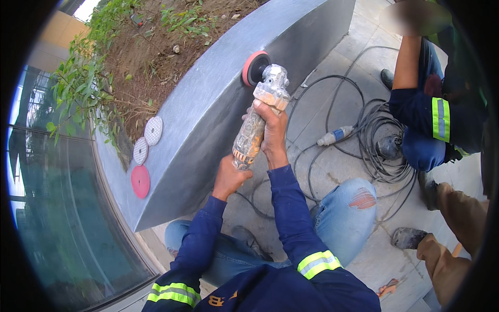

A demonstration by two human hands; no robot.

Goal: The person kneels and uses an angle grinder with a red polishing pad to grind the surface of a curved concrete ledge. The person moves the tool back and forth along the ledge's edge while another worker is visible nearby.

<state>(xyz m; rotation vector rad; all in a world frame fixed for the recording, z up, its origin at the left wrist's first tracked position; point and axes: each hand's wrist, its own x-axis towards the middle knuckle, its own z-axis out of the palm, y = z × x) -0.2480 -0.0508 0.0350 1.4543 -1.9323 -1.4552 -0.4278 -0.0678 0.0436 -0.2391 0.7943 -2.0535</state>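
Observation:
Both my hands are closed around a dusty orange-and-grey angle grinder [248, 130]. My left hand [230, 176] grips its rear end, and my right hand [273, 127] wraps the body just behind the metal gear head. On the grinder's front sits a pad with a pinkish-red disc [254, 68], held against the upper edge of a grey planter wall [208, 93]. Whether the disc is spinning I cannot tell. Two white textured round pads [153, 130] and a pink round pad [140, 182] lie on the wall's top at the left.
Black cable [382, 151] lies coiled on the tiled floor to my right, with a grey-and-blue connector [335, 135]. Another person [416, 109] crouches beside it; someone in brown trousers [442, 260] stands nearer. Soil and plants [78, 88] fill the planter; a glass pane [67, 208] is at left.

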